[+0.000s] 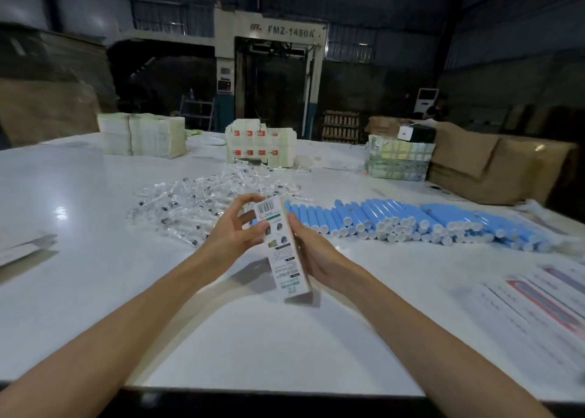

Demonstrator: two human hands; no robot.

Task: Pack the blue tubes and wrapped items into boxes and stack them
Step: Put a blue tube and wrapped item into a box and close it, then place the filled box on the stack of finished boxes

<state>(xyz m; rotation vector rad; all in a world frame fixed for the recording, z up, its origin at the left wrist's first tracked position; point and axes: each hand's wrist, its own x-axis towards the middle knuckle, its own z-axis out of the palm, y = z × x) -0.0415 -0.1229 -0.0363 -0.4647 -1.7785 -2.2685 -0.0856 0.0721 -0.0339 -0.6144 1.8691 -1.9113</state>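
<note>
A long white printed box [283, 250] with a barcode at its far end is held just above the white table [95, 259], at the centre. My left hand [235, 227] pinches its upper left side with curled fingers. My right hand [311, 250] grips its right edge. Beyond the box to the right lies a row of several blue tubes [411, 221] with white caps. To the left behind the box is a heap of clear wrapped items [196, 202].
Stacks of white boxes [142, 134] and a pile with orange marks [261, 147] stand at the far side. A wrapped bundle [399, 158] and brown cartons [493, 167] sit far right. Printed sheets [538, 300] lie near right, flat boxes [22, 246] at left.
</note>
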